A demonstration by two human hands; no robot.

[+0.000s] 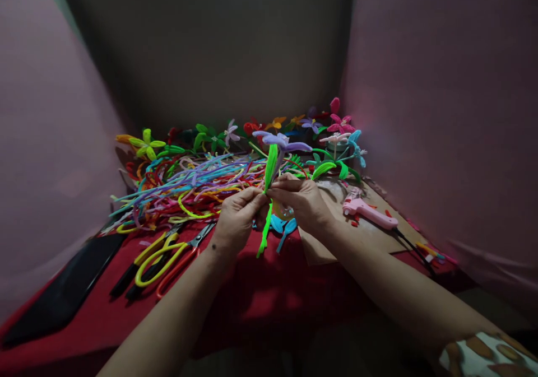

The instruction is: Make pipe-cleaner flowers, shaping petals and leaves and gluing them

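Between my two hands a purple pipe-cleaner flower (279,140) stands upright, its petals spread at the top. My left hand (240,215) pinches a bright green pipe-cleaner leaf (271,167) at its base, against the flower's stem. Below the fingers the green tail (264,234) of that leaf hangs down. My right hand (303,200) is closed on the stem just beside the left fingertips. Blue pipe-cleaner pieces (287,228) lie on the table behind and under the hands.
A heap of coloured pipe cleaners (185,186) spreads at the back left, with finished flowers (147,144) behind. Scissors (162,262) and a black flat object (63,290) lie left on the red cloth (269,315). A pink glue gun (370,214) rests on cardboard (319,248) at right.
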